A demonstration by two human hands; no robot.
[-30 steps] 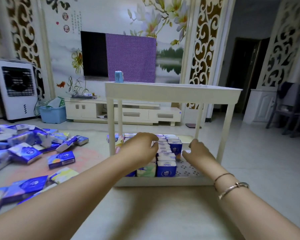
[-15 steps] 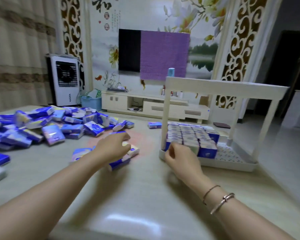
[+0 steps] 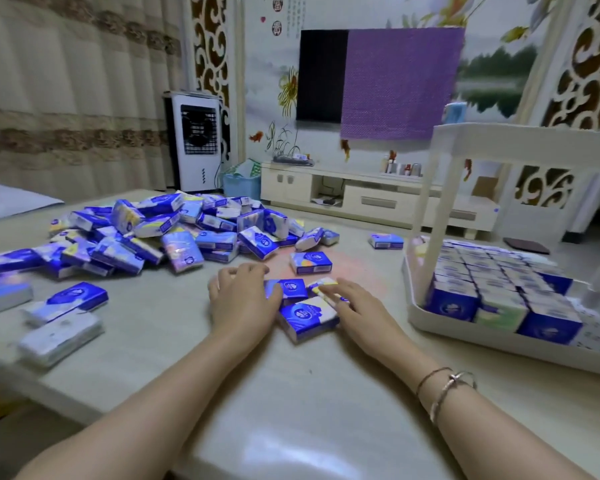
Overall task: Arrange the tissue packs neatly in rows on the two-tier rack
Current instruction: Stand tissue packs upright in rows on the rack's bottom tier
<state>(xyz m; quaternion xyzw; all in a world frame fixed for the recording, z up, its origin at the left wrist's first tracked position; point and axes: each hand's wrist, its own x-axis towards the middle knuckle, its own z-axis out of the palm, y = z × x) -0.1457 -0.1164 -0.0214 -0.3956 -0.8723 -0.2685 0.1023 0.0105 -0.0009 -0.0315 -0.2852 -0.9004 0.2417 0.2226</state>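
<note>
Tissue packs [image 3: 307, 308] lie between both hands, fingers spread flat

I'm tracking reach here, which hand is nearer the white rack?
Right. The right hand rests on loose packs just left of the white rack; the left hand lies farther left, beyond those packs.

The rack [image 3: 520, 237] runs off the right edge. The left hand [image 3: 241, 299] hides part of a tissue pack [image 3: 290, 289]. Far-left packs [image 3: 4, 292] blur.

Both forearms were bare, no sleeves showing, left hand [image 3: 241, 299] unadorned, right hand [image 3: 359, 310] wore a thin cord bracelet [image 3: 430, 375] and a silver bangle [image 3: 452, 388] at the wrist
</note>
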